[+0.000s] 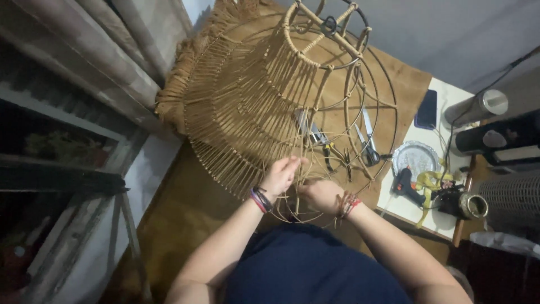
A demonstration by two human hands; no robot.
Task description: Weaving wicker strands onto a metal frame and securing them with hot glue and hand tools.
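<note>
A large wire lampshade frame, partly wrapped in tan cord, lies tilted on a brown cloth in front of me. My left hand, with dark bracelets at the wrist, pinches the cord at the frame's lower rim. My right hand, with a red bracelet, grips the cord and wire just beside it. Both hands work close together at the near edge of the frame. The bare wire ribs on the right side are uncovered.
Scissors and pliers lie on the brown cloth behind the wires. On a white table to the right are a glue gun, a foil dish, yellow tape, a dark phone and cylinders. A curtain hangs at left.
</note>
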